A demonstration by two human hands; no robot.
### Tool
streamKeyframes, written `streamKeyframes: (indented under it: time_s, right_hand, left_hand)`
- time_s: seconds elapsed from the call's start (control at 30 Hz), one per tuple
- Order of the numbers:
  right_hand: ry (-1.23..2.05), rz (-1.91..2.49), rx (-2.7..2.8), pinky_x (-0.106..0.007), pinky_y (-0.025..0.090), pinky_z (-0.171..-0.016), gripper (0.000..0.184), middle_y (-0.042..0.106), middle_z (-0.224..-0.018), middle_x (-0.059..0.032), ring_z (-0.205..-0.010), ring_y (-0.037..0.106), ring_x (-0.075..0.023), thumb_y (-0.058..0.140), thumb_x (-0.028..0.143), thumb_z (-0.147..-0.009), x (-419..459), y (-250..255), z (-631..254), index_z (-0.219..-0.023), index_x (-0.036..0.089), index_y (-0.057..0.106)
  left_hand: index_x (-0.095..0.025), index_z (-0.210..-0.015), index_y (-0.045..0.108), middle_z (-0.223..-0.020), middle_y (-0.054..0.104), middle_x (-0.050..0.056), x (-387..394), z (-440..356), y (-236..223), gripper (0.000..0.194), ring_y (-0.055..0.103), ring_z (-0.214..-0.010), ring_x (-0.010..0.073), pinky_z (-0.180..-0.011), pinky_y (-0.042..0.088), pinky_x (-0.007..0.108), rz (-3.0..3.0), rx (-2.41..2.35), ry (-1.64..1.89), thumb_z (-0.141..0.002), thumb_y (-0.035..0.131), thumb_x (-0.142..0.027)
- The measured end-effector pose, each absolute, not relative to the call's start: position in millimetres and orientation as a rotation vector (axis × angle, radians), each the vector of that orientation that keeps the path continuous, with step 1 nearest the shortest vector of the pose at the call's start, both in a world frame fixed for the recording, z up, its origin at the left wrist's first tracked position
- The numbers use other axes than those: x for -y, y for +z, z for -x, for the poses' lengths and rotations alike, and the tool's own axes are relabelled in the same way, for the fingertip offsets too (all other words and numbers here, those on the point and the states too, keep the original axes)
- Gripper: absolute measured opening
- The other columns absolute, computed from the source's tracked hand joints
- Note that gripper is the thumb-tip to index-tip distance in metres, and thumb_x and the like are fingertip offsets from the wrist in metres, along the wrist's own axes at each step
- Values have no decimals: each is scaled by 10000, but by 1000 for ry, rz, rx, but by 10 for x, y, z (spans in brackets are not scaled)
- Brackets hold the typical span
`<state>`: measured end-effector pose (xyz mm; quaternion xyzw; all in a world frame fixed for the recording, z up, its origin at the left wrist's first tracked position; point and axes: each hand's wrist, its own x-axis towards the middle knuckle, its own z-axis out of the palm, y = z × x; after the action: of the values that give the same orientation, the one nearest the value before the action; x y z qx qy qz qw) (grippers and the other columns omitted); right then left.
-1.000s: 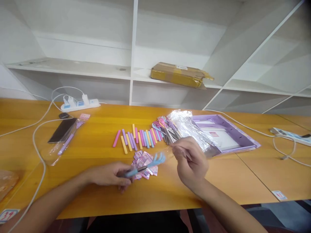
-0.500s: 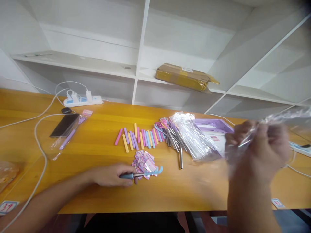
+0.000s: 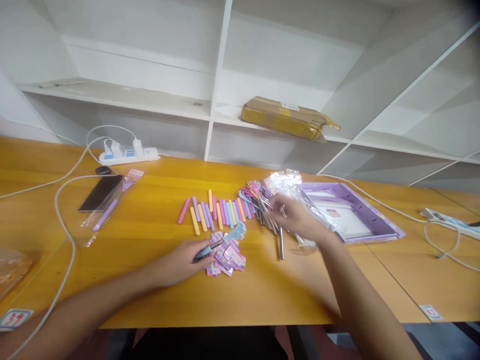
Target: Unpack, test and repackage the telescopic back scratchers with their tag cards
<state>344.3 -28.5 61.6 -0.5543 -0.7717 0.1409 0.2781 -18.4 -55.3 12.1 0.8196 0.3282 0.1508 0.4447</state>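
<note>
My left hand [image 3: 187, 260] is closed around the handle of a light-blue back scratcher [image 3: 235, 232], its claw head pointing up and right above a pile of pink-purple cards [image 3: 234, 257]. Over the heap of metal-rod back scratchers [image 3: 254, 189] is my right hand [image 3: 294, 216], blurred, so I cannot tell whether its fingers hold anything. Pink, purple, yellow and blue handle sleeves [image 3: 208, 216] lie in rough rows left of the heap. One metal rod [image 3: 281, 244] juts out toward me. Clear plastic bags [image 3: 287, 181] lie partly behind my right hand.
A purple box tray [image 3: 378, 220] stands at right. On the left lie a bagged purple back scratcher [image 3: 107, 214], a black phone [image 3: 98, 192], a power strip [image 3: 131, 156] and white cables [image 3: 60, 220]. A taped carton [image 3: 283, 117] rests on the shelf.
My right hand swung far right with clear plastic, then came back to the heap without it. My left hand kept the blue back scratcher and tilted its head upward. A rod now sticks out.
</note>
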Motion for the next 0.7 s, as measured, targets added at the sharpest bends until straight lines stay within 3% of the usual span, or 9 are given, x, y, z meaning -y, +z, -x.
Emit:
streamKeyframes:
  time_s: [0.1, 0.2, 0.33, 0.5, 0.6, 0.7]
  right_hand:
    - [1023, 948, 2303, -286, 511, -739, 346, 710, -896, -31, -781, 630, -172, 738, 566, -959, 826, 416, -2551, -929, 223, 700]
    - [1147, 844, 2112, -282, 493, -703, 425, 663, -797, -25, -715, 606, -151, 469, 467, -1121, 1139, 219, -1975, -864, 197, 671]
    - [1067, 891, 1981, -286, 430, -629, 471, 496, -703, 11, -636, 477, -130, 389, 425, -1138, 1229, 132, -1863, -741, 210, 523]
    - [835, 1014, 1873, -338, 335, -542, 523, 347, -630, 7, -550, 374, -158, 352, 454, -1129, 1384, 360, -2378, -654, 242, 296]
    - [590, 1116, 1891, -362, 325, -549, 530, 365, -607, -16, -556, 404, -187, 390, 389, -1114, 1542, 687, -2992, -609, 232, 345]
    - [280, 1376, 1821, -353, 406, -588, 397, 579, -732, -57, -658, 559, -215, 594, 417, -1034, 1544, 999, -3579, -681, 239, 565]
  left_hand:
    - [-206, -1066, 655, -948, 729, 34, 676, 117, -18, 184, 658, -815, 188, -752, 481, 274, -2219, -718, 379, -1052, 545, -353]
    - [-190, -999, 650, -916, 762, 71, 780, 109, -204, 129, 708, -793, 222, -724, 515, 298, -2506, -735, 393, -1022, 565, -285]
    - [-189, -858, 630, -688, 684, 45, 778, 174, -309, 229, 635, -581, 202, -569, 456, 282, -2881, -813, 356, -1033, 482, -191]
    - [-193, -854, 652, -729, 705, 62, 255, 584, -74, 271, 642, -640, 203, -590, 431, 286, -2925, -1034, 348, -1008, 435, -142]
    - [-196, -809, 631, -694, 656, 58, -212, 878, 155, 231, 637, -652, 220, -651, 442, 312, -2591, -1740, 278, -980, 476, -196]
    - [-172, -1094, 648, -885, 713, 81, -440, 903, 228, 225, 704, -802, 251, -729, 500, 336, -2235, -1946, 549, -995, 518, -327]
